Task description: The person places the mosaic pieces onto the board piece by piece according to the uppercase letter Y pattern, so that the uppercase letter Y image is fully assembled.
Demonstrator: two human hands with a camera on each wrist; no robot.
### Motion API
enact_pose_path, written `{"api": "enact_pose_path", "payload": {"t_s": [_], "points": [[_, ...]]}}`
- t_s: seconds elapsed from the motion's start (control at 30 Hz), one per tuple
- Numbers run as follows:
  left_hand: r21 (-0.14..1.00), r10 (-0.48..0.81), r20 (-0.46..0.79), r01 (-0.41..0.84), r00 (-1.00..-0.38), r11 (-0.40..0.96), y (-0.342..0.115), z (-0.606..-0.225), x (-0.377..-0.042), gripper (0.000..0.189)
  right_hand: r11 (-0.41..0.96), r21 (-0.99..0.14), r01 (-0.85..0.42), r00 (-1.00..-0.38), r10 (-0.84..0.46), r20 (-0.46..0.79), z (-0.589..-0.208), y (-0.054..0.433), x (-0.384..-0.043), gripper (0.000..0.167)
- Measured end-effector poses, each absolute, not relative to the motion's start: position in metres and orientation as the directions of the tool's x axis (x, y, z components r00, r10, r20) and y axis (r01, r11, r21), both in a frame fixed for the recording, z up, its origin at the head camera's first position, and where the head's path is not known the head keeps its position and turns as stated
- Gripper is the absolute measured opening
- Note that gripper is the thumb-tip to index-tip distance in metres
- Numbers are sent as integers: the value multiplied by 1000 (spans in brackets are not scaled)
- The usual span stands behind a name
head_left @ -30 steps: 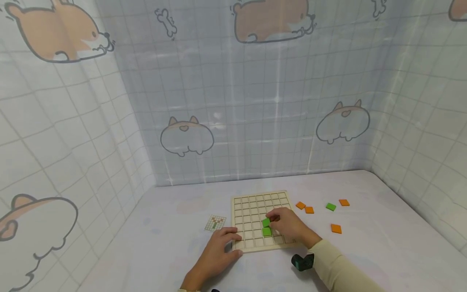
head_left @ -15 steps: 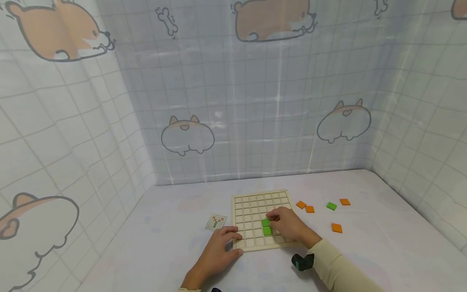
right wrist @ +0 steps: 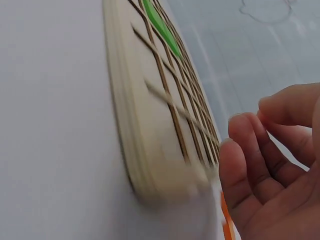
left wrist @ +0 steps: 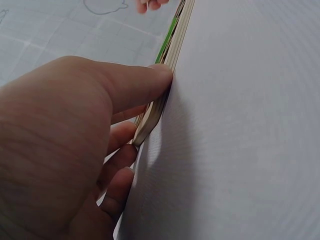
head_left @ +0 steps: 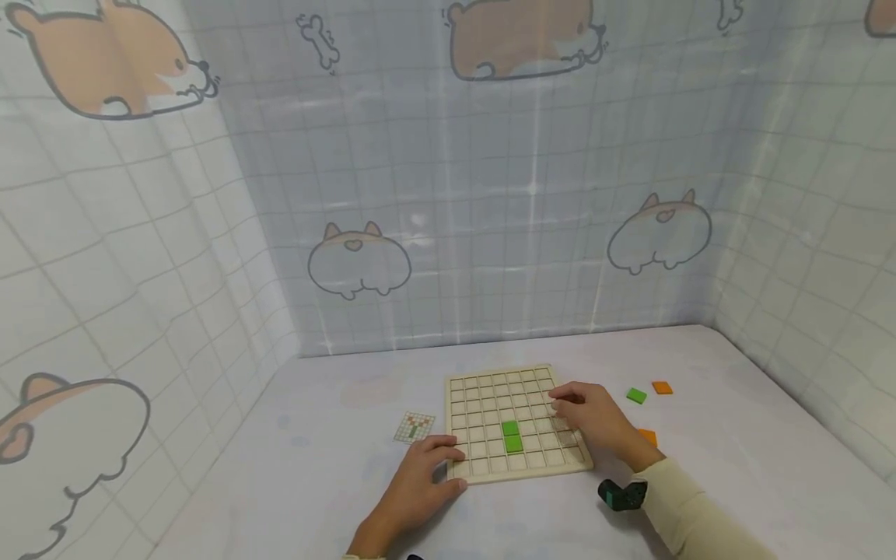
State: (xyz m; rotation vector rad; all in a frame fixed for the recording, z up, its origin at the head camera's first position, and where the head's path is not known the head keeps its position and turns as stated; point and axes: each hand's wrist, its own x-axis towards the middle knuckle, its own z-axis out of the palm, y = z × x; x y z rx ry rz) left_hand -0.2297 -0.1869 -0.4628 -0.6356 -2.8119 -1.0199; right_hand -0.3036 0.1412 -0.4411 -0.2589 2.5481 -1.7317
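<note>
Left hand [head_left: 418, 484] clamped on grid board [head_left: 476, 449] at near-left corner, presumably steadying it. Right hand [head_left: 595, 416] by board's right edge, loosely curled, seemingly empty.

Green tiles [head_left: 514, 444] on gridded board [head_left: 479, 405]

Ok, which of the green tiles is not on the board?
The green tile on the table, beside an orange tile; the other two visible sit in the board.
</note>
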Motion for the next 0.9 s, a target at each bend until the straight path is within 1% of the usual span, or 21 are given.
{"api": "enact_pose_path", "payload": {"t_s": [0.3, 0.43, 0.53, 0.7, 0.9], "points": [[592, 337, 210, 393, -918, 703, -189, -464, -228, 28, 462, -884, -67, -997, 0, 76, -437, 193, -309, 36], [600, 328, 197, 378, -924, 705, -190, -466, -227, 28, 547, -833, -79, -995, 5, 98, -437, 209, -307, 36], [596, 333, 211, 391, -919, 701, -190, -467, -225, 28, 574, -813, -97, -993, -3, 116, -438, 221, -307, 37], [573, 353, 244, 428, -903, 699, -190, -466, -226, 28, 567, -819, -87, -991, 32, 127, -444, 239, -306, 40], [578, 362, 235, 429, -902, 695, -189, -467, -230, 28, 587, -808, -57, -991, 67, 118, -450, 255, -306, 40]]}}
